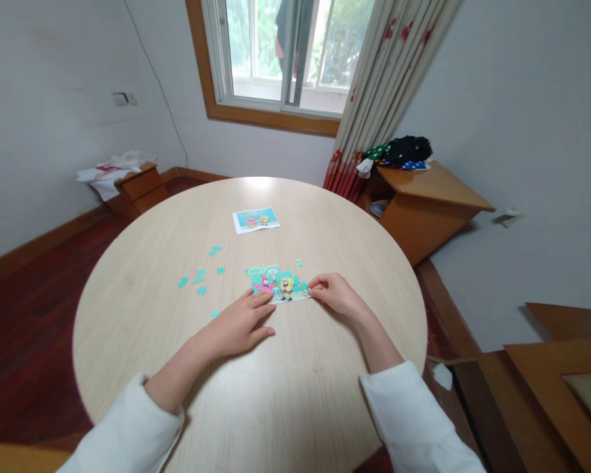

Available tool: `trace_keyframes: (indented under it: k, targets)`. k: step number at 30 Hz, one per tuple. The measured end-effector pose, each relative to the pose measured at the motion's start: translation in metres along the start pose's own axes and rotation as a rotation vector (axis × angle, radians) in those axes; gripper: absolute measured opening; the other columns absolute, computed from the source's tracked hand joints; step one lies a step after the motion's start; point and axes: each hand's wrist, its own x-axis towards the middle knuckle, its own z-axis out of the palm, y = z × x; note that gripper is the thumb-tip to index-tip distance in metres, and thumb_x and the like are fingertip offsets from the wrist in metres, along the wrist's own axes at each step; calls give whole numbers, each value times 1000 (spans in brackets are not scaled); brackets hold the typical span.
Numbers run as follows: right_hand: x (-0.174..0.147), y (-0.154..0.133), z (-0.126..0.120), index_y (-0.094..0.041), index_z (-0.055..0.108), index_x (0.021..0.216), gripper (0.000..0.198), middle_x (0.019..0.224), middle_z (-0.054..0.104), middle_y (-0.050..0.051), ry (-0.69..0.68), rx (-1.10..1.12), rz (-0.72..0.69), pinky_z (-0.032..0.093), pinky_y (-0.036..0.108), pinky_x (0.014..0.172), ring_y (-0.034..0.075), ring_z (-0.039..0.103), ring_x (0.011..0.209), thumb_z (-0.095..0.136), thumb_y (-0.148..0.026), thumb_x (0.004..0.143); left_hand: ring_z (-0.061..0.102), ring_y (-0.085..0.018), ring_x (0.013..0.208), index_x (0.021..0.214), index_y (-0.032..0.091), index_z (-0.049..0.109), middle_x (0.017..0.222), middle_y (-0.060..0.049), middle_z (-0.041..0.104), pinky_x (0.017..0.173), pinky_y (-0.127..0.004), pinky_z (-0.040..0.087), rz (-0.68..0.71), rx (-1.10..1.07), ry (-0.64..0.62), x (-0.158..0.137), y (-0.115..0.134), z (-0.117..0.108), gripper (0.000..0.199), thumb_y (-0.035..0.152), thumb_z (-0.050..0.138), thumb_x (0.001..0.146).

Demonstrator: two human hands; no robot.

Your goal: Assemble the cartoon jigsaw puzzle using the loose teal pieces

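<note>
While the left hand [246, 318] lies spread and relaxed, its fingertips at the lower left edge of the partly built jigsaw [286, 285], the right hand [335, 293] has thumb and forefinger pinched at the lower right corner; whether they grip a piece, I cannot tell. The jigsaw, showing SpongeBob and other cartoon figures, lies on the round bench [295, 394]. Its upper-left lettering is too small to read, as on the printed sheet [256, 221] beyond. Loose teal pieces [201, 290] lie left.
</note>
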Motion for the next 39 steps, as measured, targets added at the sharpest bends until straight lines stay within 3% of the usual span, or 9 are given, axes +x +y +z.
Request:
trace_keyframes:
  k: [20,30,39]
  targets:
    - [-2,-3,-2,-11,65,73,12,60,62,1,-59,117,12,37,22,53,10,51,54,64,-21,66,49,-28,120,111,15,61,127,-16,56,101,-44,38,3,-41,12,1,1,-1,35,39,49,88]
    - [-1,-1,2,-13,67,74,11,63,63,2,38,-114,-21,36,22,53,10,52,55,64,-21,68,48,-29,122,112,15,60,130,-16,54,103,-45,35,-7,-63,1,1,1,-1,35,37,51,87]
    - [-4,-8,2,-15,63,73,7,59,60,0,55,-158,5,35,21,51,9,49,51,65,-17,67,47,-29,123,115,16,59,133,-15,52,104,-45,35,-10,-45,-9,0,0,0,36,38,50,88]
